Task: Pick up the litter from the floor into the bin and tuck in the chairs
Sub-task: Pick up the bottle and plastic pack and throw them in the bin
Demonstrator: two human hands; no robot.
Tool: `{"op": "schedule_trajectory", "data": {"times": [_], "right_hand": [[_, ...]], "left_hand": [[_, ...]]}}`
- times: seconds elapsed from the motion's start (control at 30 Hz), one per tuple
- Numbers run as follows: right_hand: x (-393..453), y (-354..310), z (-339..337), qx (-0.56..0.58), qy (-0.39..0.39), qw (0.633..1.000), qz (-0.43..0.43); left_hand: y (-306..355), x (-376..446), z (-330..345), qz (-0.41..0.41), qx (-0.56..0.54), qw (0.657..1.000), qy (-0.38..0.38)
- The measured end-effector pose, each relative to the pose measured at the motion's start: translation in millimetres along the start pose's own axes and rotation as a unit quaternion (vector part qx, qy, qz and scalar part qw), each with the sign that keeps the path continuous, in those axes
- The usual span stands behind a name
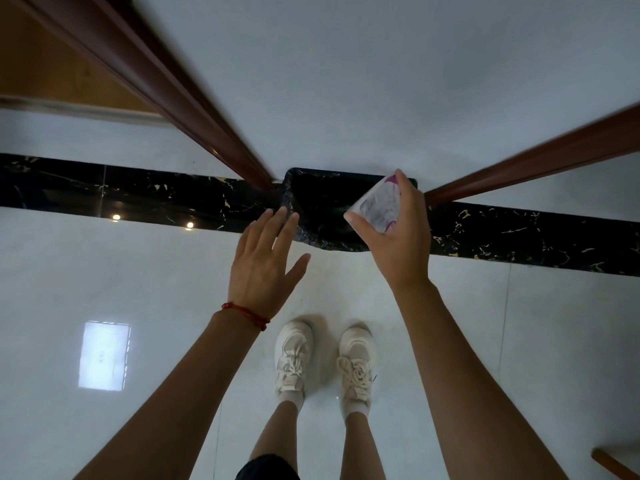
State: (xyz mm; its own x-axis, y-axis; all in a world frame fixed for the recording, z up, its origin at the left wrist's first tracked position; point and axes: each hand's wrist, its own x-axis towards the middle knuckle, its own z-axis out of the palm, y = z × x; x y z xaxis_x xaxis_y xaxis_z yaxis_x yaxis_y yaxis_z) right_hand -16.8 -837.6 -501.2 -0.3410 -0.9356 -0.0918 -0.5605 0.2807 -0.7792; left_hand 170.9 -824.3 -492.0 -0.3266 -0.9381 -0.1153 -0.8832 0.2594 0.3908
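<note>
Right hand (398, 244) grip pinching crinkly wrapper (377, 207) over black-lined bin (294, 199), left hand (265, 265) splayed

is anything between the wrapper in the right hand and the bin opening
Nothing visible blocks it. The right hand holds the wrapper directly above the open mouth of the black-lined bin. The left hand hovers open by the bin's near left rim, off to the side of the drop path.

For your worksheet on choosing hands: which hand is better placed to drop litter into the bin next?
Right. The right hand already holds the wrapper over the bin; the left hand is open and holds nothing.
</note>
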Motion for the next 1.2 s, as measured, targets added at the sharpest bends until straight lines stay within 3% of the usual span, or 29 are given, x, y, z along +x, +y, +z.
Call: {"op": "schedule_trajectory", "data": {"times": [0.4, 0.8, 1.2], "right_hand": [[-2, -2, 16, -0.036, -0.042, 0.997, -0.046], [-73, -51, -90, -0.267, -0.103, 0.954, -0.088], [-149, -145, -201, -0.293, -0.055, 0.954, -0.021]], "left_hand": [[-14, -3, -8, -0.012, 0.009, 1.000, -0.004], [31, -43, -93, 0.003, 0.025, 0.999, -0.032], [103, -92, -223, 0.057, 0.028, 0.996, -0.056]]}}
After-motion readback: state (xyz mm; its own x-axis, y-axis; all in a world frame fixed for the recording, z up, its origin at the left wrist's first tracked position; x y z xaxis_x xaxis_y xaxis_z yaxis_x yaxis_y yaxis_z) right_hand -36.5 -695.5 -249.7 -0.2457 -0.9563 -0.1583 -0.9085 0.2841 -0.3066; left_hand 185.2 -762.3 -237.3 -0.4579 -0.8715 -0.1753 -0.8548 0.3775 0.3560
